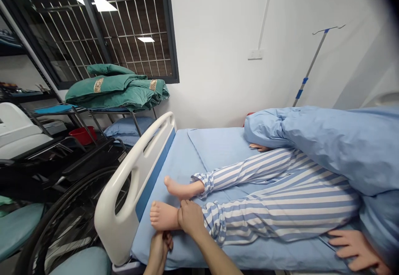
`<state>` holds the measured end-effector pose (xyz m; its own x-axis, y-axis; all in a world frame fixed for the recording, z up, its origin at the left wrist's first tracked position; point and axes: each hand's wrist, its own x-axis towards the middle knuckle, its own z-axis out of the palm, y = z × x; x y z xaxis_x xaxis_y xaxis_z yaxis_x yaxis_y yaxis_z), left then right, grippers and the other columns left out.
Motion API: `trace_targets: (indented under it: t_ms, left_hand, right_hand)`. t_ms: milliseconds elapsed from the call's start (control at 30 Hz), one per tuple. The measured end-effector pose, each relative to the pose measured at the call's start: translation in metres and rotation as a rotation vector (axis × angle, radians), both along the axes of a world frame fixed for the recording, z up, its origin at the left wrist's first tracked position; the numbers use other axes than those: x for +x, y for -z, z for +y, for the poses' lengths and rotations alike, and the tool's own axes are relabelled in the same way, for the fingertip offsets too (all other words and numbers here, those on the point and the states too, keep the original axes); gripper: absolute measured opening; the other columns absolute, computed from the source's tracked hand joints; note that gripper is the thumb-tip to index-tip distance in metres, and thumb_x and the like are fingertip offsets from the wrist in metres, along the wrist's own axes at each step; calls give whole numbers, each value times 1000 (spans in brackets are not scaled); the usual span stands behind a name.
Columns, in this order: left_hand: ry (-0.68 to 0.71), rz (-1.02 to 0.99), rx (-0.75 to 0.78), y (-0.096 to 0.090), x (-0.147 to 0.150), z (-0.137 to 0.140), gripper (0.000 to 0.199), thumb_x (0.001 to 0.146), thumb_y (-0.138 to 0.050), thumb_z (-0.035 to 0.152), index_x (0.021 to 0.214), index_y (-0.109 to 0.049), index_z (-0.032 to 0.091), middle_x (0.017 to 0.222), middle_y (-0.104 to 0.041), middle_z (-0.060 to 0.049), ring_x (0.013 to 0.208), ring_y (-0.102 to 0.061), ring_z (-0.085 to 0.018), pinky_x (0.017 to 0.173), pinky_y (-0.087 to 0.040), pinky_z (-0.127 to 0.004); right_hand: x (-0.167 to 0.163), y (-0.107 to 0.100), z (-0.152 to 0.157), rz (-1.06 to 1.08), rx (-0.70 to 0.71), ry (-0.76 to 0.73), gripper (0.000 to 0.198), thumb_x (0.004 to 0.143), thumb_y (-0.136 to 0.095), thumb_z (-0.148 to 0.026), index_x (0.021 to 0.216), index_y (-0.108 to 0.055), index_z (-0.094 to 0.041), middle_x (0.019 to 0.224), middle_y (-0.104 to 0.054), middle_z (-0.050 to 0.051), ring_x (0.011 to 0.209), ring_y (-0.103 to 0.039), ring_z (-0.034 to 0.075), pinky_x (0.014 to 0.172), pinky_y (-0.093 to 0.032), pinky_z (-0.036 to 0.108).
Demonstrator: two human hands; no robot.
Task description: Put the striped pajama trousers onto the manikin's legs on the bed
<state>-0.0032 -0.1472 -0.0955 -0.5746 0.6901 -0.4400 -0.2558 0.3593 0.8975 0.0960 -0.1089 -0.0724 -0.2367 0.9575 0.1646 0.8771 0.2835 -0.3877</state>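
A manikin in blue-and-white striped trousers [274, 208] lies on a bed with a light blue sheet [218, 142]. My right hand [191, 219] is wrapped over the ankle of its nearer foot [165, 216], just below the trouser cuff. Against the underside of that same foot is my left hand [159, 248], its fingers curled and its upper part hidden behind the foot. The farther foot [181, 187] rests on the sheet, untouched. A blue quilt [327, 142] covers the manikin's upper body, and one manikin hand [358, 248] pokes out at lower right.
A white footboard [116, 192] stands left of the feet. Beyond it is a black wheelchair [68, 200], with teal stools [81, 262] near it. Folded green bedding [118, 90] lies beneath the barred window. An IV pole [307, 75] rises behind the bed.
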Motion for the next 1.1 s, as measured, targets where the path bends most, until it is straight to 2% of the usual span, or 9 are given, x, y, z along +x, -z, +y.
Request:
trace_targets:
  t_ms: [200,300,367,500,600,733,867,967,1100]
  left_hand:
    - [370,-236,-93,31,1,-21,37,51,-49,52,44,-30,21,34,-28,7,28,-18,-3,33,-13,-18]
    - [591,-208,-83,29,13,-30,40,50,-52,53,44,-28,21,32,-25,8,27,-16,-4,32,-12,-19]
    - [662,-91,-23,21,24,-30,41,52,-52,53,45,-27,22,33,-23,9,28,-16,-5,32,-14,-20]
    - [655,413,129,1,45,-19,33,60,-52,48,48,-38,20,41,-39,5,42,-37,-10,45,-30,-23]
    - [688,626,88,-3,61,-14,31,65,-49,48,55,-50,19,54,-51,1,59,-47,-15,59,-35,-25]
    - [806,657,126,5,78,-10,31,65,-49,46,53,-49,17,50,-43,3,54,-40,-12,54,-31,-23]
    - [829,507,196,2,77,-3,28,63,-50,42,51,-45,17,45,-37,5,48,-35,-10,48,-27,-22]
    - [722,493,214,-16,60,1,27,62,-50,43,58,-50,16,49,-45,3,51,-41,-12,51,-32,-23]
    - [453,786,194,-44,38,2,22,64,-49,40,70,-52,19,59,-54,2,61,-50,-16,61,-38,-26]
  right_hand:
    - [37,-15,1,231,17,-72,19,73,-41,-14,86,-55,-17,85,-60,4,84,-52,15,74,-34,22]
    - [83,-22,6,268,65,-45,18,75,-39,-15,85,-54,-17,86,-58,3,85,-51,14,75,-33,21]
    - [119,-23,9,232,84,0,18,76,-38,-16,84,-54,-17,85,-58,3,83,-50,14,74,-33,21]
    - [183,-14,11,75,111,142,18,78,-36,-17,82,-54,-17,80,-57,3,79,-50,14,71,-31,21]
    - [205,-6,9,2,124,209,19,80,-34,-17,77,-54,-17,75,-57,3,74,-50,14,67,-30,22]
    - [207,1,8,-54,159,235,17,79,-37,-18,73,-53,-17,71,-57,3,70,-50,13,64,-27,23]
    - [205,3,9,-75,182,253,15,78,-40,-19,72,-53,-17,70,-57,3,69,-50,14,62,-25,24]
    - [205,4,9,-79,188,248,14,77,-41,-19,70,-53,-17,69,-57,3,68,-49,14,61,-25,24]
    - [205,5,10,-72,215,256,13,76,-41,-19,70,-52,-17,69,-57,3,69,-49,14,63,-24,24]
